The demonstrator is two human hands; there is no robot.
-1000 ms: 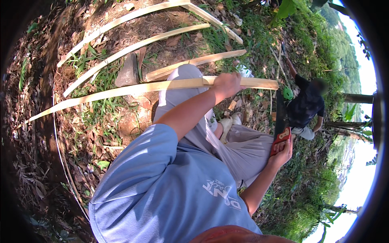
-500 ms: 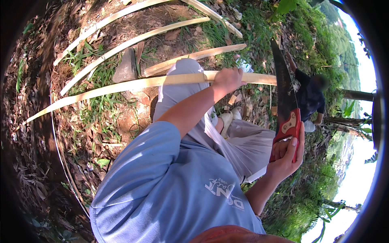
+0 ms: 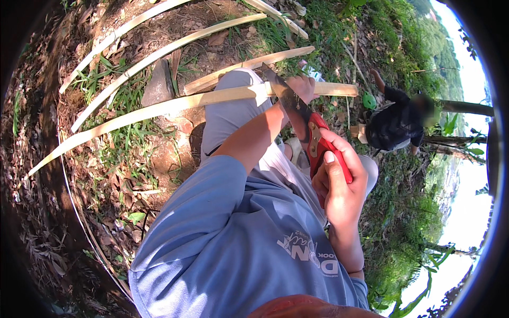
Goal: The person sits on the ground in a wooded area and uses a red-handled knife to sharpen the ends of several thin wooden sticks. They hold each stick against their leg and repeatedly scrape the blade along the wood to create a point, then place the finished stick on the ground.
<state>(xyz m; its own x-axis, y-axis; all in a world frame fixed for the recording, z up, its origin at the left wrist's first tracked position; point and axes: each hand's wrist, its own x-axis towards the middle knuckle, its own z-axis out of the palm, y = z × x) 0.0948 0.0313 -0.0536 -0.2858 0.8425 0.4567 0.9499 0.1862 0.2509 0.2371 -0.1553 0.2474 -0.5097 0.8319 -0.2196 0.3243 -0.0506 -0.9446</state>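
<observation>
Nearby, more bamboo strips (image 3: 159, 53), stone (image 3: 158, 85), crouching person (image 3: 395, 124)

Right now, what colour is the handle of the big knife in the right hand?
Red, with a metal band; the knife handle shows best in the head view, gripped by the right hand.

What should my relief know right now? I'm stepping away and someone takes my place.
Left hand grips the long pale bamboo strip lying across the lap.
Right hand holds the red-handled knife, blade tip at the strip beside the left hand.
More strips lie on the ground ahead; another person crouches to the right.
No cut shows yet; the shaving remains.
</observation>
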